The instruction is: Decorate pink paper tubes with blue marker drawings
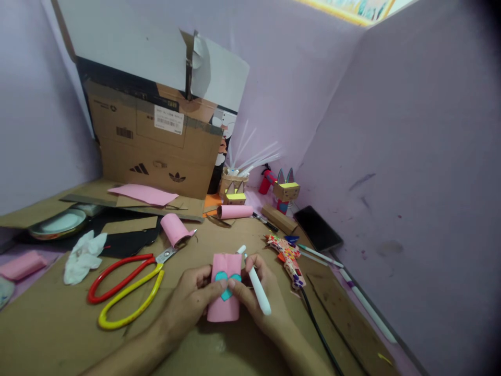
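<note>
Both hands hold a pink paper tube [224,313] upright over the cardboard-covered table. A turquoise heart shape [226,293] lies on the tube's front. My left hand [195,290] grips the tube's left side, its thumb pressed on the heart. On the right side, my right hand [262,292] has its thumb on the heart's other half. A white pen-like tool [259,290] is tucked between the fingers of my right hand, slanting down to the right. Behind the tube's top edge shows a small white tip. The fingers behind the tube are partly hidden.
Scissors [133,308] with red and yellow handles lie left, near crumpled tissue [83,257]. Behind are pink rolls [173,228] and a large cardboard box [152,146]. To the right are a patterned glue gun [287,256] with black cord, a dark phone [318,227] and cardboard figures [287,191].
</note>
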`<state>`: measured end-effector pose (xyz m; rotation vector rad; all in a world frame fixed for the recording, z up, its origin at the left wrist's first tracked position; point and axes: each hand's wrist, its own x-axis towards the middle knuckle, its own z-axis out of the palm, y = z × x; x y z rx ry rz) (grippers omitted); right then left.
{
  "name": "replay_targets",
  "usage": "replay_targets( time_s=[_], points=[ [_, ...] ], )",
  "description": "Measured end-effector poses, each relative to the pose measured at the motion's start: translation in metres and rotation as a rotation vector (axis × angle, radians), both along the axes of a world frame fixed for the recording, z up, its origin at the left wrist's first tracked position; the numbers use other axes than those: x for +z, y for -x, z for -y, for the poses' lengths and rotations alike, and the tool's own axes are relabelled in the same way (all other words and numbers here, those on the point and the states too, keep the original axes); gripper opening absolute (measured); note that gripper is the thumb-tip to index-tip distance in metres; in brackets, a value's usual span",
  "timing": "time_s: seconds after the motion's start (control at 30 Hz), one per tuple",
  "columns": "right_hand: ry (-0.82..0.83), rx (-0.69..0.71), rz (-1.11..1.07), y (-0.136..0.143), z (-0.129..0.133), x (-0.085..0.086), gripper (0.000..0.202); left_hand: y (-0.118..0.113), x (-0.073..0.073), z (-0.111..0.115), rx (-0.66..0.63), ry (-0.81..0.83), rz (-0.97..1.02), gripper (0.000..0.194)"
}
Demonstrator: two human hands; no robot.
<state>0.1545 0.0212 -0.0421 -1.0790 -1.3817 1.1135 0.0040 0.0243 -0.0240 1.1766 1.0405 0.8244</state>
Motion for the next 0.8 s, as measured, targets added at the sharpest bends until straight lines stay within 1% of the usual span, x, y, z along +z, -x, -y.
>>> replay_targets(
  time_s=[0.13, 0.3, 0.4, 0.53, 0.63, 0.7, 0.8],
  points=[
    [-0.032, -0.005, -0.049, 0.002, 0.002, -0.001, 0.033, 0.001, 0.001, 0.002, 0.032, -0.132, -0.062, 0.031],
    [0.008, 0.014, -0.049, -0.001, 0.002, 0.004, 0.032, 0.003, -0.006, 0.002, 0.000, -0.122, -0.009, 0.032],
    [0.031, -0.003, -0.032, -0.003, 0.002, 0.006, 0.034, 0.003, -0.009, 0.003, -0.020, -0.144, -0.030, 0.033],
    [0.006, -0.073, -0.029, -0.001, 0.003, 0.007, 0.034, 0.000, -0.013, 0.005, -0.073, -0.189, -0.094, 0.032],
    [0.010, -0.130, -0.054, 0.002, 0.004, 0.004, 0.033, -0.002, -0.016, 0.006, -0.107, -0.197, -0.092, 0.033],
    [0.005, -0.172, -0.062, 0.004, 0.003, 0.001, 0.034, -0.003, -0.017, 0.006, -0.127, -0.184, -0.076, 0.035],
    [-0.010, -0.218, -0.085, 0.005, 0.000, -0.002, 0.034, -0.004, -0.015, 0.005, -0.124, -0.127, -0.059, 0.037]
  ],
)
